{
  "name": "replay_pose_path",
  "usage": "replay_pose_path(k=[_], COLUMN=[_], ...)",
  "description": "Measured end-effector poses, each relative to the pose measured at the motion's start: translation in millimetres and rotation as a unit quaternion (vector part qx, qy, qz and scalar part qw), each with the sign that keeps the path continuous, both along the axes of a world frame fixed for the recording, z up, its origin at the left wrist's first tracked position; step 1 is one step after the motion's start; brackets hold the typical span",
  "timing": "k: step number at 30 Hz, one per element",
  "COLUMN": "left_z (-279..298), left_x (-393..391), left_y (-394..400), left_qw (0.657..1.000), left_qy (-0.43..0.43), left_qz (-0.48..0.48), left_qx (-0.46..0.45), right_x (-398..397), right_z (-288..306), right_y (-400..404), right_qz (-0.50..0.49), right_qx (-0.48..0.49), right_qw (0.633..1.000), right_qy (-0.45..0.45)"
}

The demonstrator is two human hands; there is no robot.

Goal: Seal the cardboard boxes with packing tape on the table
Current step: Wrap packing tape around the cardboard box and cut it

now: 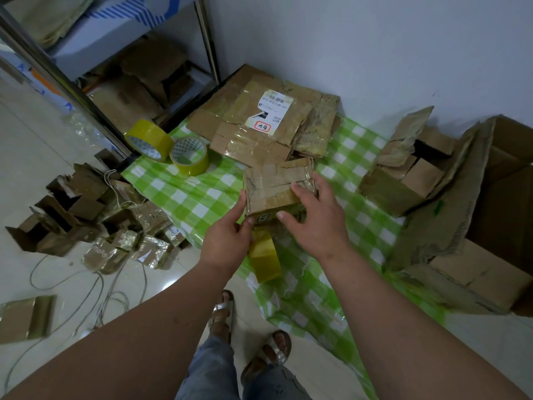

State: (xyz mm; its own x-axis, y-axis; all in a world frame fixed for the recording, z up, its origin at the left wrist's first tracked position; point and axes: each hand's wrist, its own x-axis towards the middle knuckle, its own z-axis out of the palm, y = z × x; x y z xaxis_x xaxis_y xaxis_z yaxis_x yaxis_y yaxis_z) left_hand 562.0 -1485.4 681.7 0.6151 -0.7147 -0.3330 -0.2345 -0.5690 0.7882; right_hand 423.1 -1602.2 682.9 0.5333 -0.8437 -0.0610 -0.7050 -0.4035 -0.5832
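**boxguy:** Where's this at? Going big to small: the table with the green checked cloth is carrying a flattened cardboard stack at the back and a big open carton hanging off the right edge, none of it looking sealed. On the floor to the left a pile of small taped boxes is sitting, so I'm guessing a fair batch is done.

**tapefan:** Yeah, and one's in progress. The small box is sitting mid-table; the left hand is pinching its near-left corner with a roll of yellowish tape hanging under it, and the right hand is lying flat on top, fingers straight. Two spare tape rolls are waiting at the left.

**boxguy:** Any writing?

**tapefan:** The shipping label is showing roughly "010-010 L30 551", plus a red stamp I can't read. One floor box is reading "mood".
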Motion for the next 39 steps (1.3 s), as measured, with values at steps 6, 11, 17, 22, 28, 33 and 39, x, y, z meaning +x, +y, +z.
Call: replay_pose_path(k=[6,11,17,22,28,33,39], left_z=[-2,-3,1,0,4,10,30], left_x=[6,8,10,12,18,21,23], left_y=[0,0,-5,-3,-3,-3,1], left_qw=[0.999,0.999,0.997,0.997,0.995,0.994,0.995], left_qy=[0.019,0.033,0.049,0.044,0.062,0.08,0.064], left_qz=[0.003,0.023,0.041,0.064,0.076,0.077,0.068], left_qx=[-0.032,-0.032,-0.03,-0.016,0.009,0.021,0.037], right_x=[18,29,24,17,15,14,2], right_z=[5,4,-2,5,23,35,40], right_y=[12,13,11,3,-16,-23,-9], right_qz=[-0.03,-0.056,-0.067,-0.087,-0.006,0.006,-0.065], right_qx=[-0.02,-0.061,-0.054,-0.008,0.082,0.106,0.085], right_qw=[0.996,0.992,0.996,0.995,0.995,0.99,0.994], right_qy=[0.083,0.098,0.03,-0.054,0.053,0.088,0.016])
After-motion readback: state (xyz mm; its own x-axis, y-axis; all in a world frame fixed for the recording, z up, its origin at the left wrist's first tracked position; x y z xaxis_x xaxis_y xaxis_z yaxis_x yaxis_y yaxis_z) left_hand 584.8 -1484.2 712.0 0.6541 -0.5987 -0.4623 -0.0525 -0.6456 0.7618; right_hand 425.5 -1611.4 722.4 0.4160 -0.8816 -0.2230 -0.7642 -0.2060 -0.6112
